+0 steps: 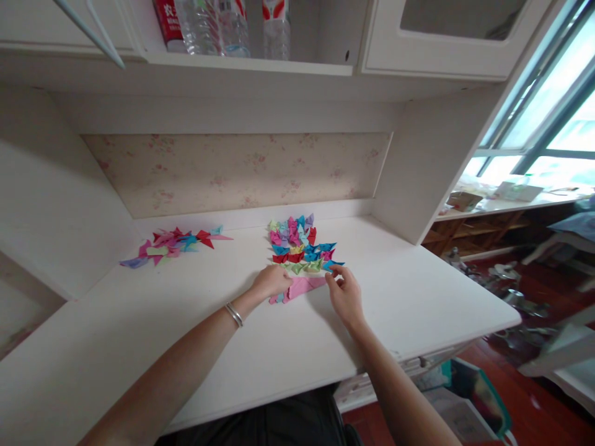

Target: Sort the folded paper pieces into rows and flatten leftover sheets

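A pink folded paper piece (304, 287) lies at the front of several rows of small folded paper pieces (297, 257) in many colours. My left hand (272, 281) has its fingers closed on the left end of the pink piece. At its right end is my right hand (344, 293), thumb and forefinger a little apart, close to the pink tip and to a blue folded paper piece (333, 266). Whether the right fingers touch either one is hard to make out. A loose pile of folded paper (176, 243) lies farther left on the white desk (223, 359).
Above the desk, an open shelf (320, 65) holds clear plastic bottles (276, 31) and a red package (168, 23). A side panel (409, 161) bounds the desk at the right. Below its right edge stands a teal-rimmed bin (488, 390) on the red floor.
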`<state>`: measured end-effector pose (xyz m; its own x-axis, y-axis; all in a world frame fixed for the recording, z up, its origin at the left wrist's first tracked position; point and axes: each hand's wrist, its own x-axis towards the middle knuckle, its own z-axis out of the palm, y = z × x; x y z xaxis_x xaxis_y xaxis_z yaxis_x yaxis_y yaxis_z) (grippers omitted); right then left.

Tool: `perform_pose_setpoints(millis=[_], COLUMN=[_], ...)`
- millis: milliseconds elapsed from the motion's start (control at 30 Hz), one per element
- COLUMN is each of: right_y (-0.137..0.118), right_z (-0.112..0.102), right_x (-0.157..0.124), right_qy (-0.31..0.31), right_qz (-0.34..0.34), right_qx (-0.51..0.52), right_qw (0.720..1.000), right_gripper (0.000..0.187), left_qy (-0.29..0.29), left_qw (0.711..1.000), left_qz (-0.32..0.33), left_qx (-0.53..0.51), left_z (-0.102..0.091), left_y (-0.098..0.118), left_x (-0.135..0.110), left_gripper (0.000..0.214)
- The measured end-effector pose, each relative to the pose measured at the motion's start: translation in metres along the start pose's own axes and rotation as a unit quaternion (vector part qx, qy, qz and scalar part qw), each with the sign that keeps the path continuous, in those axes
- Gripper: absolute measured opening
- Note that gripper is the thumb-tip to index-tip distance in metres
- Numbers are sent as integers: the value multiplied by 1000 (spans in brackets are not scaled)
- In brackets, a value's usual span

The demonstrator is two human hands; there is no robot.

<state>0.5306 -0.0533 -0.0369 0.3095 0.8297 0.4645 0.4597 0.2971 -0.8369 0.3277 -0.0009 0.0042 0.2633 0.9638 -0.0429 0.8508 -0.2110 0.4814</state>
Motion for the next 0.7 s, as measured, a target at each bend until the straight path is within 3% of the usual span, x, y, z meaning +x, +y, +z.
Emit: perform_pose_setpoints(millis=[233,567,700], right_y=[2,4,6], right_z=[2,3,3], right_x=[-1,-1,-1], right_qy=[-14,-25,-26], right_qz=[-9,-10,-8], right_qx=[-17,-30,-31], right_qw=[1000,999,999], right_gripper=[26,27,28], left_qy=[-51,-31,12], left_qw=[998,999,1000], left_qz=[-33,-28,-8], left_qx=[11,24,26], left_z=[3,4,0], left_y=[-1,3,-5], left_x=[-7,-8,-5], left_gripper=[29,28,27])
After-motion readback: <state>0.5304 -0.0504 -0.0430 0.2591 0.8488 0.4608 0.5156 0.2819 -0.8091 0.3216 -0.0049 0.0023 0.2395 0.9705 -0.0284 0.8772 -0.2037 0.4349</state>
